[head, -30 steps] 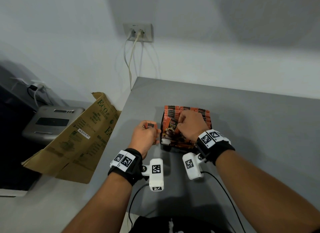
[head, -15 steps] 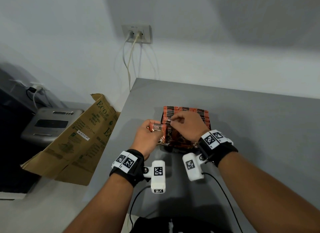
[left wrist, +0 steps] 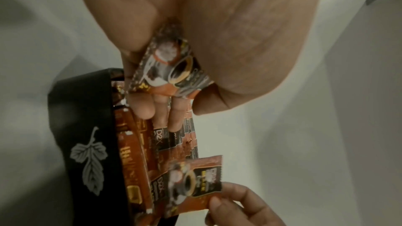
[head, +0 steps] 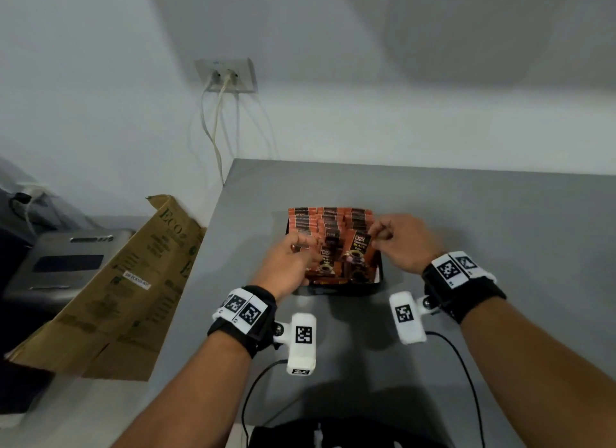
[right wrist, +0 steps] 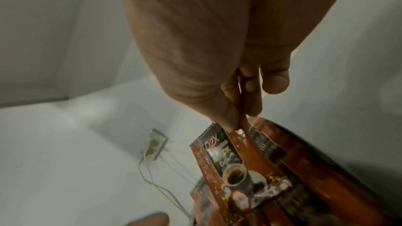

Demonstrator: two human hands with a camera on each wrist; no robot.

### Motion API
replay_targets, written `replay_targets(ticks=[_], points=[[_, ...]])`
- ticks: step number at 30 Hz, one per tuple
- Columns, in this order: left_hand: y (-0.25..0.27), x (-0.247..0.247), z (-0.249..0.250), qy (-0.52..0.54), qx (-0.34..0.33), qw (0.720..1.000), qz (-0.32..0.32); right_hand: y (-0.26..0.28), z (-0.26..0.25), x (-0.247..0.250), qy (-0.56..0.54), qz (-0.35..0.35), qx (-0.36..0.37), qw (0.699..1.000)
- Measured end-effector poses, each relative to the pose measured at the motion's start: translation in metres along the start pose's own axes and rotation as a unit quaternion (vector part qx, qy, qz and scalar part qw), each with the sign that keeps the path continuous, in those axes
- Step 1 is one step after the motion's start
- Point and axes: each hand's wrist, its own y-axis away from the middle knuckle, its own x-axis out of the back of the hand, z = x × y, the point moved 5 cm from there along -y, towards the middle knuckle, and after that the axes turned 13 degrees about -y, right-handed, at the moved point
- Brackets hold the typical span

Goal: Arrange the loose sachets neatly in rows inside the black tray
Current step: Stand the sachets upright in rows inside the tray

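Pinched by its top edge, one sachet (head: 358, 247) is held over the black tray (head: 380, 274) by the right hand (head: 405, 242); another sachet (left wrist: 172, 68) is gripped in the left hand's (head: 283, 266) fingers (left wrist: 143, 107).

Grey bench (head: 466, 214), top surface, set vs. white wall (head: 366, 80). Wall socket (head: 226, 75) w/ two plugs; white cables (head: 213, 130) hang down behind bench's left rear corner. Flattened cardboard box (head: 110, 297), "ECO" print, leans at bench's left edge. Grey appliance (head: 66, 264) beyond it, type unclear.
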Motion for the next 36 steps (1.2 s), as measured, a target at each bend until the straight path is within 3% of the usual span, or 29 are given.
replay_targets(ticks=[4,15,17,20,24,26,33,36], points=[[0.003,-0.004,0.001,-0.013,0.008,1.000,-0.013,0.005,0.012,-0.023,0.046,-0.042,-0.015,0.998],[0.004,-0.004,-0.006,0.017,0.032,0.999,-0.021,0.012,0.018,-0.033,0.105,-0.026,0.007,0.994],[0.004,-0.004,-0.005,0.042,0.036,0.998,-0.019,0.013,0.011,-0.031,0.091,-0.006,0.028,0.995],[0.003,-0.002,-0.003,0.088,0.036,0.995,-0.006,0.017,-0.024,-0.030,-0.005,0.015,0.114,0.993],[0.003,-0.003,0.000,0.114,0.031,0.993,-0.005,0.023,-0.070,-0.058,-0.073,-0.135,0.137,0.979],[0.002,-0.003,0.000,0.120,0.034,0.992,-0.006,0.020,-0.077,-0.071,-0.056,-0.166,0.142,0.974],[0.001,-0.002,-0.006,0.140,0.059,0.988,-0.032,0.006,-0.076,-0.065,-0.047,-0.147,0.134,0.979],[0.001,0.001,-0.008,0.154,0.073,0.985,-0.036,-0.010,-0.066,-0.024,-0.090,-0.007,0.106,0.990]])
